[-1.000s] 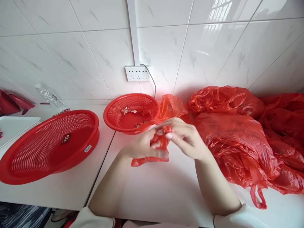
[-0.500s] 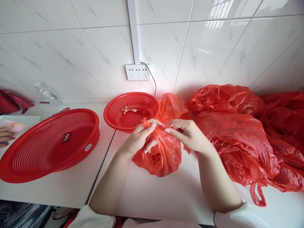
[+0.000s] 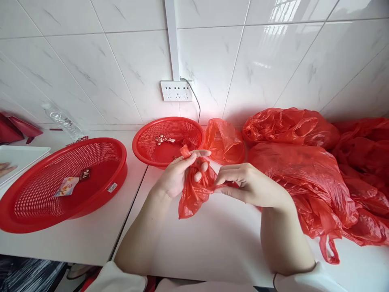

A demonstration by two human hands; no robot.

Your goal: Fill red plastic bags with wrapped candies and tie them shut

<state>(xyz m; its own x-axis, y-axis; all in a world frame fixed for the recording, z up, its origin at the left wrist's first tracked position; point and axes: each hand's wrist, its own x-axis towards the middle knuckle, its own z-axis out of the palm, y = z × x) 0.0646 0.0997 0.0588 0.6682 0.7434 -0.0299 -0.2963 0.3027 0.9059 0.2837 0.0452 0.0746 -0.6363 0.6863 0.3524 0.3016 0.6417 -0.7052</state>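
Note:
A small red plastic bag (image 3: 194, 198) is bunched up over the white table. My left hand (image 3: 174, 176) grips its upper part between thumb and fingers, with some fingertips poking through the folds. At the bag's right side, my right hand (image 3: 247, 182) pinches its edge between thumb and fingers. Just behind my hands sits a small red basket (image 3: 139, 142) with a few printed packets inside. Beside that basket lies another red plastic bag (image 3: 224, 140), crumpled and apart from my hands. Whether anything is inside the held bag cannot be made out.
At left, a large red basket (image 3: 121, 172) holds a dark packet (image 3: 85, 174) and a pale packet (image 3: 67, 186). Another person's hand (image 3: 6, 168) is over a white tray (image 3: 36, 153). A clear bottle (image 3: 65, 123) lies behind. Piled red bags (image 3: 298, 174) fill the right.
The held bag has become narrower and more gathered. My right hand has moved down and a little right, away from the left. A pale packet now lies in the large basket.

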